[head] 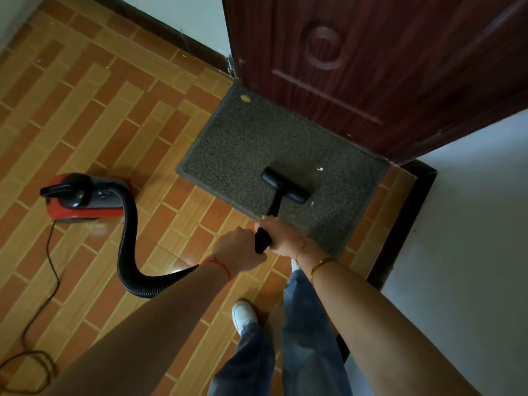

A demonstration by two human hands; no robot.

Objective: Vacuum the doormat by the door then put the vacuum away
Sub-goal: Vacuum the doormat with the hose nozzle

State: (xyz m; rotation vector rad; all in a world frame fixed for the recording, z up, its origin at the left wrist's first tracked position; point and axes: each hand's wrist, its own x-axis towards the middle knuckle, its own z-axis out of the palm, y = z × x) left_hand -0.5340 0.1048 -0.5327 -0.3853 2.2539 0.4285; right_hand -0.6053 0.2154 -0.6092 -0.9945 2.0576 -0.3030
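Observation:
A grey doormat (251,141) lies on the tiled floor in front of a dark red door (371,61). The black floor nozzle (284,185) of the vacuum rests flat on the mat's near right part. A black wand (273,208) runs from it back to my hands. My left hand (238,248) and my right hand (281,235) both grip the wand's black handle, side by side. The red and black vacuum body (85,197) sits on the floor to the left, joined by a ribbed black hose (128,247). White bits of litter (319,169) and a yellow spot (245,98) lie on the mat.
A black power cord (51,258) trails from the vacuum toward the lower left and coils there. White walls with dark skirting stand at the right (471,224) and behind the door. My legs in jeans and a white shoe (243,312) are below my hands.

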